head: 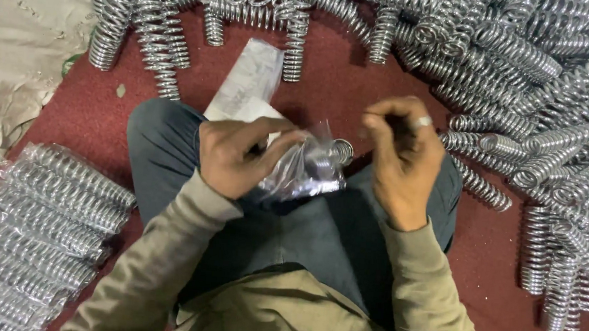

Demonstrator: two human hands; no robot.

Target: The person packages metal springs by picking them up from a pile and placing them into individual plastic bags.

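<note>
Colours: chrome, maroon, grey-blue, khaki.
Loose springs [519, 63]: bright silver, ribbed coil pattern. Floor mat [327, 79]: dark maroon, fine speckle. Bagged springs [39, 225]: silver under clear glossy film. Plastic bag [301, 169]: transparent w/ white glare. Trousers [159, 143]: grey-blue, plain. Sleeves [166, 260]: khaki-olive. Sheet [15, 46] at left: off-white. Ring [423, 121]: silver.

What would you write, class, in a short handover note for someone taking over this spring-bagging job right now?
Left hand: grips a clear plastic sleeve with a metal spring partly inside, over the lap.
Right hand: fingers curled at the sleeve's open end, no firm hold visible.
Done: bagged springs stacked at the person's left.
Left: loose springs heaped ahead and to the right; spare sleeves lie by the knee.
</note>
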